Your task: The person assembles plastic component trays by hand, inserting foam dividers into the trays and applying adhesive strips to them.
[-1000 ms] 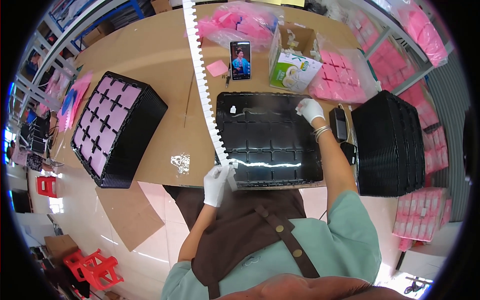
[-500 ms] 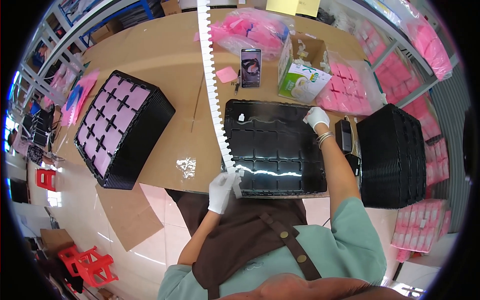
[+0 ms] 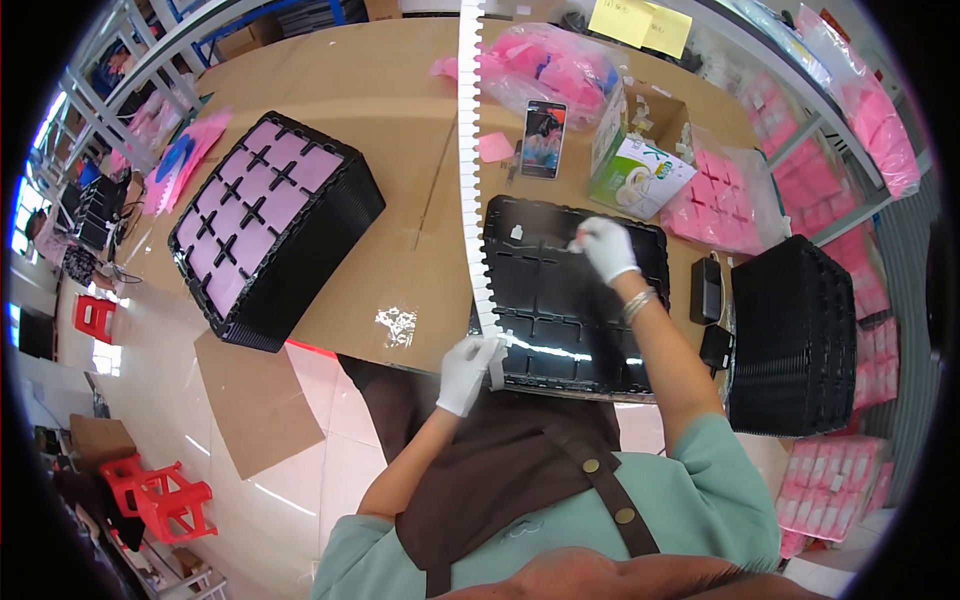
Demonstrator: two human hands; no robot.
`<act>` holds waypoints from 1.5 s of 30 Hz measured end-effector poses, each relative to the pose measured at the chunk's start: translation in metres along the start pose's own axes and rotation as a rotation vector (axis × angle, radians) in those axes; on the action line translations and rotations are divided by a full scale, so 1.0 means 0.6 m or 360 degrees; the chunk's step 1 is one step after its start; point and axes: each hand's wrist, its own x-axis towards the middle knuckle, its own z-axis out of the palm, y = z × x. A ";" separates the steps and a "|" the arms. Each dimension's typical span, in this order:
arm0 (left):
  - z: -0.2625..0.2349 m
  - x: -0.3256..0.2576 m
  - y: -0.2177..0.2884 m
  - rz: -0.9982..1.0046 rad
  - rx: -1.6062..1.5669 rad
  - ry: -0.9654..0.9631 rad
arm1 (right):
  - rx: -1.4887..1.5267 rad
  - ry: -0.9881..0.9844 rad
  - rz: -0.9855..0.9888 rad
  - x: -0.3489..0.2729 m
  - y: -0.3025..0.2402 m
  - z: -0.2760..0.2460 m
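Fingers of the left hand [image 3: 468, 372], in a white glove, are pinched narrow around the near end of a long white strip [image 3: 470, 180], so that end sits right inside the grip, down at the table's near edge. From the fingers the strip runs straight away from the person, its long axis going near-to-far across the brown table [image 3: 380, 130] and out past the top of the view. It has little square teeth along one side and lies just off the left edge of the black tray [image 3: 545, 320], partly over that edge close to the fingers.

The right hand [image 3: 605, 247], gloved too, has its fingers curled down onto the far part of the tray, tips touching or pinching something small and white. Can't really tell if they're gripping it or just pressing. A bracelet sits on that wrist.

Beyond the right fingers there's a phone [image 3: 543, 138], a small green and white box [image 3: 635, 172] and a bag of pink bits [image 3: 560, 75]. To the right of them, a stack of black trays [image 3: 800, 335]. Well off to the left of the left fingers, another tray stack with pink squares [image 3: 270, 225] in it.
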 end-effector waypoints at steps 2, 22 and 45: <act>0.001 0.010 -0.006 0.0039 -0.0103 0.0009 | -0.0187 -0.0097 -0.0057 0.019 -0.031 0.058; -0.005 0.012 -0.021 0.0047 -0.0064 -0.0025 | -0.0490 -0.0614 0.0148 0.120 -0.024 0.125; 0.000 -0.001 -0.026 0.0163 -0.0698 0.0184 | -0.0216 -0.0596 -0.0148 -0.170 -0.120 0.116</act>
